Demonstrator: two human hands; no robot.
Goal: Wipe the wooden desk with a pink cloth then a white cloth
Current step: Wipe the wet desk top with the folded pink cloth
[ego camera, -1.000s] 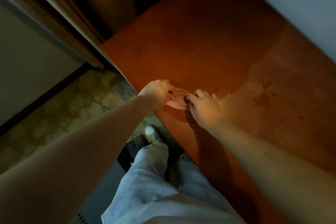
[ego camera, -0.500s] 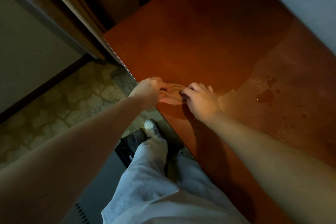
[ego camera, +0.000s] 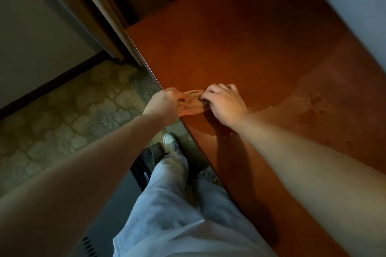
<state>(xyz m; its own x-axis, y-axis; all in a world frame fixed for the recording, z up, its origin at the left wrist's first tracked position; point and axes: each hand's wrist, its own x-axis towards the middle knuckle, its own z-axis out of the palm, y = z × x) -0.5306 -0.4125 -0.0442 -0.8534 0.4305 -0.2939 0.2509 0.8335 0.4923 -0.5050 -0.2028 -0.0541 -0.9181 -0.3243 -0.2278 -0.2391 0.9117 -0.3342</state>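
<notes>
Pink crumpled cloth (ego camera: 193, 102) overhangs the edge of the reddish-brown wooden desk (ego camera: 229, 48), pinched by left hand (ego camera: 165, 104) at 9 o'clock and right hand (ego camera: 224, 104) at 3; desktop stretches toward 12.

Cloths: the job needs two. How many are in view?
1. The pink cloth, bunched at the desk's edge between the left hand and right hand. No white cloth shows; it may be out of frame.
</notes>
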